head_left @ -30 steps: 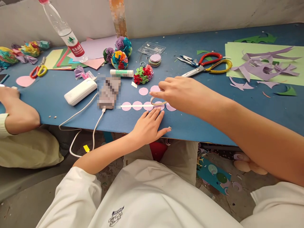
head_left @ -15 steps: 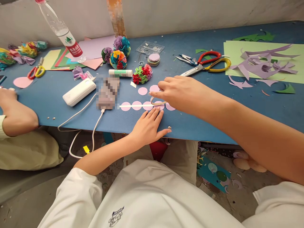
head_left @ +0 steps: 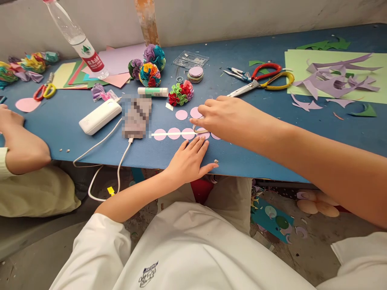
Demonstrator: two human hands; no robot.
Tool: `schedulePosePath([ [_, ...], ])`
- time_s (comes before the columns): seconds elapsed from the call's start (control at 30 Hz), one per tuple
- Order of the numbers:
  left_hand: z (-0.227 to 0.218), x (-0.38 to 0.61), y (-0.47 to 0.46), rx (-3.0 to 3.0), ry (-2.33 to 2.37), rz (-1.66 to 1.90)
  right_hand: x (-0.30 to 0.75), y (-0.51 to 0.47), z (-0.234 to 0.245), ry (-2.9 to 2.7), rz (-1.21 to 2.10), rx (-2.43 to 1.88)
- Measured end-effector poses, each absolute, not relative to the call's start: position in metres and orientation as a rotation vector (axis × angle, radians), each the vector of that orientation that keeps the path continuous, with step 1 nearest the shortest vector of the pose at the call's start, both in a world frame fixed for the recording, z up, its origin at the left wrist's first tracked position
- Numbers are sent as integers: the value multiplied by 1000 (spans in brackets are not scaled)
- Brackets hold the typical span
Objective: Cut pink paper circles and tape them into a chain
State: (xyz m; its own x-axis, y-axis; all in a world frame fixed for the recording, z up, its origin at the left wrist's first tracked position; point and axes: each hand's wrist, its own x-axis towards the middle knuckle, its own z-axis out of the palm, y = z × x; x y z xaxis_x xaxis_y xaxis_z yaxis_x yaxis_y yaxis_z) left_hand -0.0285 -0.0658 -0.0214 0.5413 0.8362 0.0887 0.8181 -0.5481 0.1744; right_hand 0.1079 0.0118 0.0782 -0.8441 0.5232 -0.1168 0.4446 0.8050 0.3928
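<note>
Several pink paper circles lie in a row on the blue table, with a white strip of tape running across them. My left hand rests flat, fingers stretched out, its fingertips at the lower edge of the row. Closed around a tape roll, my right hand hovers over the right end of the row. Only the near rim of the roll shows; the fingers hide the rest. Beyond the row lie another pink circle and one partly covered by my right hand.
Red-and-yellow scissors lie behind my right hand. Farther back are a glue stick, paper flowers and stacked paper discs. A white power bank with a cable and a bottle stand left. A person's arm rests at far left.
My right hand has shifted very slightly left with the tape roll, and less of the roll's rim shows. My left hand stays flat in place.
</note>
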Motion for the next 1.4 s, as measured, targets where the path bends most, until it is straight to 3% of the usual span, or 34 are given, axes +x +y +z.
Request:
schedulePosePath([
  [0.5, -19, -28, -66, 2635, 1438, 223, 104, 19, 72, 2816, 415, 726],
  [0.63, -19, -28, -67, 2621, 1454, 232, 132, 33, 65, 2947, 201, 807],
  [0.83, -17, -28, -66, 2618, 1445, 230, 180, 40, 49, 2906, -330, 1303],
  [1.1, -10, -29, -65, 2606, 1432, 195, 176, 40, 38, 3211, -788, 1397],
  [1.17, -10, -28, -66, 2594, 1440, 194, 167, 37, 44, 3244, -765, 1390],
  [1.4, -15, -28, -66, 2597, 1461, 246, 151, 28, 62, 3244, -190, 1093],
])
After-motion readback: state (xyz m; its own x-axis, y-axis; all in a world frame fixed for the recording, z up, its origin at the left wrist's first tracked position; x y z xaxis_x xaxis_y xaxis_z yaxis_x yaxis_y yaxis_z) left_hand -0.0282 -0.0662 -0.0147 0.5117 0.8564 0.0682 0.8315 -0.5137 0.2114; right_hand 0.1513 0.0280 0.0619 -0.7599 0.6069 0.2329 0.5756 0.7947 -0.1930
